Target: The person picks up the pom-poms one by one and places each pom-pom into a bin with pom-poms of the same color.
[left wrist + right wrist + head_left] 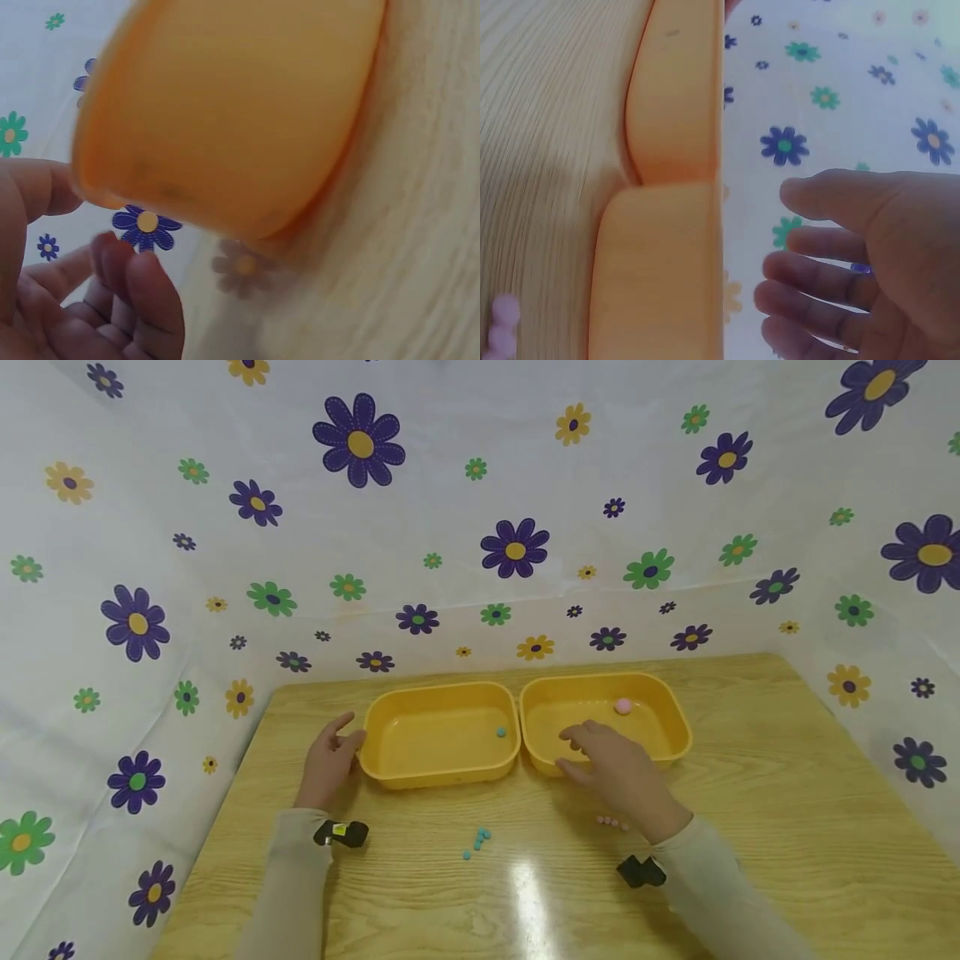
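Observation:
Two yellow plastic bins stand side by side: a left bin [435, 777] with a small blue ball [501, 732] inside, and a right bin [675, 753] holding a pink ball [623, 706]. At the left bin's outer end is my left hand [330, 760]. Its thumb [52, 187] meets the rim in the left wrist view, while the other fingers stay apart from the wall, loosely bent. My right hand [618, 768] hovers over the front rim of the right bin. Its fingers [817, 274] are spread, with nothing held.
Several small blue balls [480, 839] lie on the wooden table [420, 893] in front of the left bin. A short row of pink balls [611, 821] lies near my right wrist. Flower-printed white sheeting [450, 485] surrounds the table's back and sides.

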`<action>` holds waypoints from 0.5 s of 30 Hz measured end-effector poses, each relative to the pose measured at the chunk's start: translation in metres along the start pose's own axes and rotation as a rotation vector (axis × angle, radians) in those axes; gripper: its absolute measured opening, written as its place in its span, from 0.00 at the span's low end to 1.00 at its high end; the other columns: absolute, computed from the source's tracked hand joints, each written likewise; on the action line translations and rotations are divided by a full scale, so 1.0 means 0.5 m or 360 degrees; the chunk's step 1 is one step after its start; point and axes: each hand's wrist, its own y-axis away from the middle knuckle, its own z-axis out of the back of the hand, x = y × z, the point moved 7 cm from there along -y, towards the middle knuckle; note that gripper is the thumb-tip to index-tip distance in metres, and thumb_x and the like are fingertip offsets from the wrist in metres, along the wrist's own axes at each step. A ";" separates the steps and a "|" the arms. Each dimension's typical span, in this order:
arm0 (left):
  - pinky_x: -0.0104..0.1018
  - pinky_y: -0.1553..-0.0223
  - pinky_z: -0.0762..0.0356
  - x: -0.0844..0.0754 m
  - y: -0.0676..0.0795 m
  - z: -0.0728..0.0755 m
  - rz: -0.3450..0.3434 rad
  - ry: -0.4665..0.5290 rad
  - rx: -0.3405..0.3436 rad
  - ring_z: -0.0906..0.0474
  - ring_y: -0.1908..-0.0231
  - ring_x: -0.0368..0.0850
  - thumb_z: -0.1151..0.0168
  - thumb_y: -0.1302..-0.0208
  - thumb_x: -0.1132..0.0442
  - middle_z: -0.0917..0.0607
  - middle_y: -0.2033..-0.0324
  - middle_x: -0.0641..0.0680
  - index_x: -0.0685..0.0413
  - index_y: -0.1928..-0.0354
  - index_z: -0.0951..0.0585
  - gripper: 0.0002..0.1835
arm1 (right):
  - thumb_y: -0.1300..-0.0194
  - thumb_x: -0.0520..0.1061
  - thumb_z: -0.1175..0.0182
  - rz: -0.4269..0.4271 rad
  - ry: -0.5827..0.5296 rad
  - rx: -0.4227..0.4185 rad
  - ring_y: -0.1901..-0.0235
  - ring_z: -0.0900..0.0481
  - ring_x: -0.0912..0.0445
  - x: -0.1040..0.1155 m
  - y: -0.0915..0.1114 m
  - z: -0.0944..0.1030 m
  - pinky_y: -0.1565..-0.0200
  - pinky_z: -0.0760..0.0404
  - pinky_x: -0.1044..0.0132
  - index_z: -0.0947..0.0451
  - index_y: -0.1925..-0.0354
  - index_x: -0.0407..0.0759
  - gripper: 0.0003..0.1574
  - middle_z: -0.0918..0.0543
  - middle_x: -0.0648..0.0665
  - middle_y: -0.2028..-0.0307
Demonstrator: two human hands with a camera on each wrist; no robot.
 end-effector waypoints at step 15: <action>0.30 0.78 0.31 0.006 -0.010 -0.036 -0.0093 -0.0071 -0.0054 0.32 0.80 0.41 0.39 0.24 0.51 0.26 0.78 0.50 0.47 0.29 0.25 0.25 | 0.34 0.46 0.29 0.0262 -0.0032 0.0160 0.72 0.25 0.62 0.115 -0.023 -0.065 0.68 0.23 0.68 0.16 0.60 0.45 0.08 0.18 0.54 0.70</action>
